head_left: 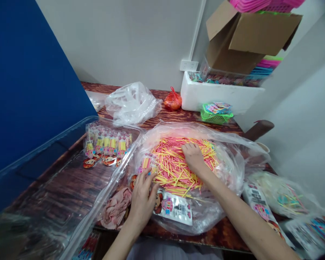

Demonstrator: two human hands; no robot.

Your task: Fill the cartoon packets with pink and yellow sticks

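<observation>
A heap of thin pink and yellow sticks (pixel 170 166) lies in a large clear plastic bag (pixel 219 209) spread open on the table. My right hand (pixel 193 157) reaches into the heap, fingers curled together on the sticks; its fingertips are partly hidden. At the heap's left edge, my left hand (pixel 143 196) has its fingers apart. Under and beyond its fingertips is a small filled packet of sticks (pixel 145 163). A silver printed pouch (pixel 176 208) lies flat just right of my left hand. Its print reads "Stick" beside a cartoon figure.
A clear plastic tub (pixel 116 177) at left holds several filled packets (pixel 108 144). A pink cloth (pixel 116 209) lies by my left wrist. Behind are a white plastic bag (pixel 134 103), a red bag (pixel 173 100), a green basket (pixel 216 117) and a white foam box (pixel 219 95).
</observation>
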